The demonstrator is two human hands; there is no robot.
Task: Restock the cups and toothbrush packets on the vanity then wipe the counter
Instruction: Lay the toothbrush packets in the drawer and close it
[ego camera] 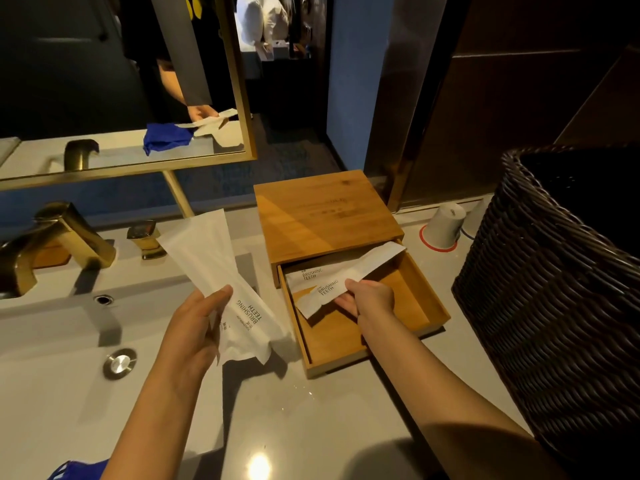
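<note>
My left hand [195,327] grips a bunch of white toothbrush packets [221,271] printed "BRUSHING TEETH", held above the counter between the sink and the box. A wooden box [322,216] stands on the counter with its drawer [426,306] pulled out. My right hand [367,299] is inside the drawer, fingers closed on one white packet [325,292]. Another packet [308,273] lies beneath it in the drawer. Two white cups [445,225] stand upside down on coasters behind the box, the farther one partly hidden by a basket.
A dark woven basket [554,306] fills the right side of the counter. A gold faucet [59,237] and handle [145,239] stand over the white sink [52,393] at left. A blue cloth [74,471] shows at the bottom edge. A gold-framed mirror [242,98] hangs behind.
</note>
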